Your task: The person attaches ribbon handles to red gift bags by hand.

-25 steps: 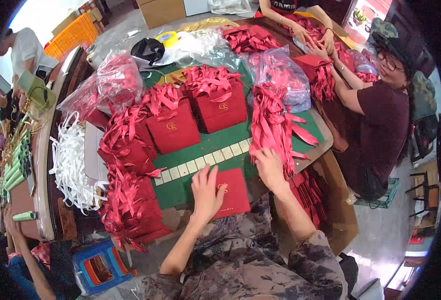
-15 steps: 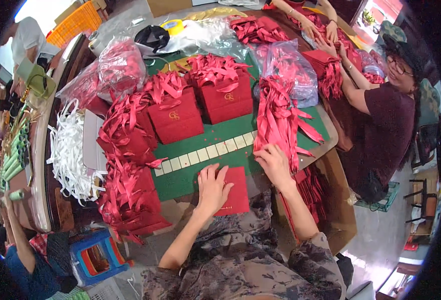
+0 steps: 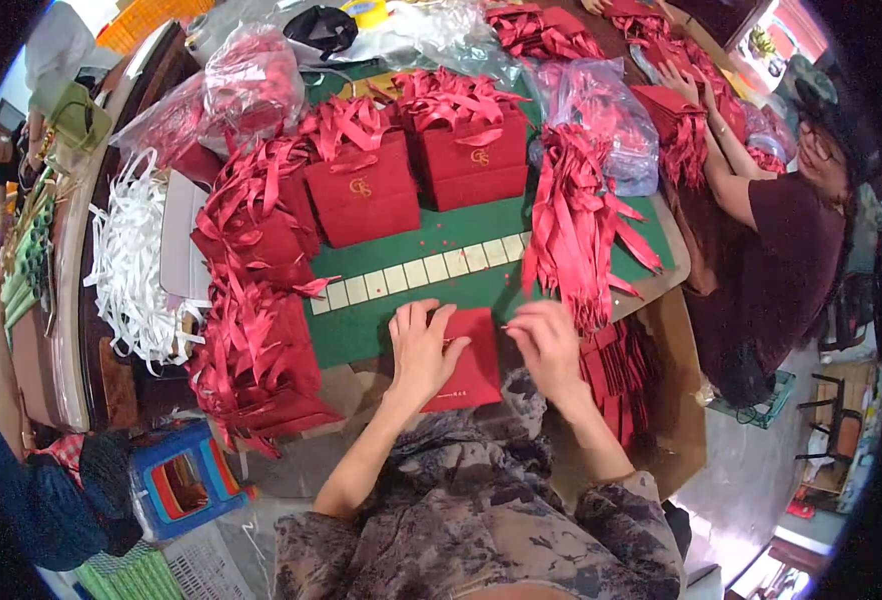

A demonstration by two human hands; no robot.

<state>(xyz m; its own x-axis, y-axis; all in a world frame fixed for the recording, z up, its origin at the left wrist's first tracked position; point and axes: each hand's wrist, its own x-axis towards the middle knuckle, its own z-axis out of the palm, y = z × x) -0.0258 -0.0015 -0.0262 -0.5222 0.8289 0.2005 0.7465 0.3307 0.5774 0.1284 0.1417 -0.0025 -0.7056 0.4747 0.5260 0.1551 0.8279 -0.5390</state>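
Note:
A flat red paper bag [image 3: 469,372] lies at the table's near edge, partly over my lap. Over its left part rests my left hand [image 3: 421,350], fingers stretched forward and thumb apart, pressing on the bag. My right hand [image 3: 551,350] hovers just off the bag's right edge. Its thumb and forefinger are pinched together; what is between them is too small to make out. Behind that hand a thick bundle of red ribbons [image 3: 573,230] lies on the green mat [image 3: 361,345].
Upright red gift bags [image 3: 363,200] with ribbon handles stand behind a pale marked strip [image 3: 431,270]. More ribboned bags [image 3: 261,370] pile up at left, beside white ribbons [image 3: 141,270]. A cardboard box [image 3: 676,400] of red bags sits right. A co-worker [image 3: 771,250] works at far right.
My right hand has left the ribbon bundle and moved toward the red bag, fingers curled in. My left hand stays on the bag. The whole view has shifted slightly.

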